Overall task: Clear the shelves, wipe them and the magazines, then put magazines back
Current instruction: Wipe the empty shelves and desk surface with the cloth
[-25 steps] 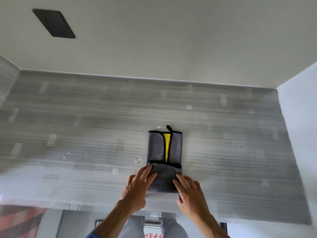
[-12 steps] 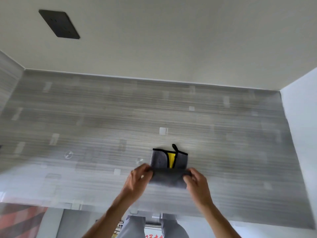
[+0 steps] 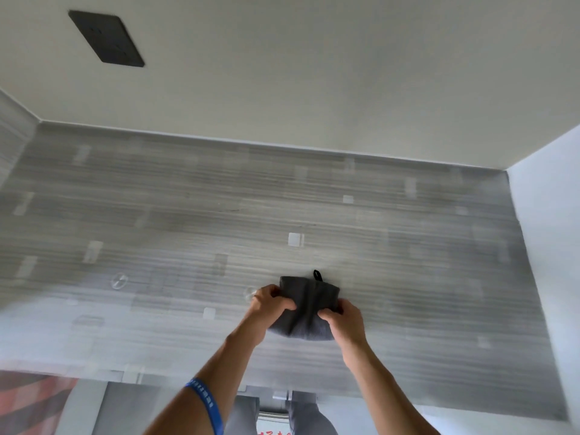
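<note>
Head view, hands: left hand (image 3: 272, 304) and right hand (image 3: 343, 318) each curl their fingers round a side of the grey cloth (image 3: 306, 310), gathering it into a bundle.
Cloth position: bunched between both hands, over the near middle of the grey shelf (image 3: 188, 215); its black loop (image 3: 317, 275) points away.
Step well done: likely folding to a fresh face; keep edges even, then press flat before wiping.
Counts: two hands, one cloth, one blue wristband (image 3: 205, 406), one dark wall plate (image 3: 106, 38).
Magazines: none in view.

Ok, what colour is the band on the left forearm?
Blue, the wristband seen in the head view.
</note>
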The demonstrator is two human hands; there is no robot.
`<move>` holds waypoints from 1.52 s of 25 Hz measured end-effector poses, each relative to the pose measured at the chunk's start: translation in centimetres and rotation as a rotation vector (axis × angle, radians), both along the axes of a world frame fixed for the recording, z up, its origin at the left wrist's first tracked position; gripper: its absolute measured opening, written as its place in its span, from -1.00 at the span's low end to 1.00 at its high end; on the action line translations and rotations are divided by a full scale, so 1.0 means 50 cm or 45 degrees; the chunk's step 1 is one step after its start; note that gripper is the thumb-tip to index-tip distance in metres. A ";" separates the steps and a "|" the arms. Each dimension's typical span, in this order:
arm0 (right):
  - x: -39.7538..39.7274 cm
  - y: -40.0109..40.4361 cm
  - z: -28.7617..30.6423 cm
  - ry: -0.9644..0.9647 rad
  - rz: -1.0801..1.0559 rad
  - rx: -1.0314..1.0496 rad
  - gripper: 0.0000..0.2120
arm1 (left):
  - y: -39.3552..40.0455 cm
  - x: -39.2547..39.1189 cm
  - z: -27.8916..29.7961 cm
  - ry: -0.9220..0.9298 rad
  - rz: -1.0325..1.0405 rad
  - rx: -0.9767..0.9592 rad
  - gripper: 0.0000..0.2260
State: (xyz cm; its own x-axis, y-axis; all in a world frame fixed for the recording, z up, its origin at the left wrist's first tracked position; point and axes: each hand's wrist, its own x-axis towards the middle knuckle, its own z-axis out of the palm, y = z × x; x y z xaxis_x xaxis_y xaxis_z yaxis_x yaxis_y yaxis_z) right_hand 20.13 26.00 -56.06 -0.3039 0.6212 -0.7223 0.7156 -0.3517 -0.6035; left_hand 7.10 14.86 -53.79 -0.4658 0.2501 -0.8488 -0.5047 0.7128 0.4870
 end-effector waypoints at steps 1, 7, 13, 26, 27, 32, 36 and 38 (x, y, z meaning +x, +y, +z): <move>0.005 -0.003 0.018 0.067 -0.052 -0.052 -0.89 | -0.008 -0.001 0.022 -0.058 0.057 0.071 -0.75; 0.073 -0.008 0.117 0.870 -0.734 -0.982 -0.31 | -0.054 -0.021 0.176 -0.458 0.318 0.599 -0.72; 0.010 -0.068 0.277 1.167 -0.572 -1.051 -0.26 | -0.035 -0.085 0.283 -0.155 -0.192 0.585 -0.59; 0.020 -0.092 0.333 0.742 -0.360 -0.434 -0.77 | -0.077 0.032 0.245 -0.152 -0.231 0.890 -0.58; 0.021 -0.084 0.330 0.691 -0.288 -0.312 -0.82 | -0.072 0.051 0.239 -0.159 -0.165 0.910 -0.60; 0.085 -0.018 0.284 0.489 0.093 0.440 -0.59 | -0.014 0.143 0.226 -0.109 0.150 0.927 -0.65; 0.182 0.055 0.281 0.812 -0.128 -0.606 -0.48 | 0.057 0.253 0.239 -0.183 0.239 0.878 -0.66; 0.213 0.070 0.283 0.809 -0.209 -0.873 -0.42 | 0.079 0.299 0.237 -0.116 0.249 0.829 -0.59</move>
State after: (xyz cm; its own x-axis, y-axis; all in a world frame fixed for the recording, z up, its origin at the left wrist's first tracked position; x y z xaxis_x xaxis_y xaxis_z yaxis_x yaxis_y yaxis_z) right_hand 30.76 29.48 -41.90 -0.7119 0.1931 -0.6753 0.2344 -0.8410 -0.4876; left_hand 22.04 18.81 -41.94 -0.4881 0.6413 -0.5920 -0.6538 0.1807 0.7348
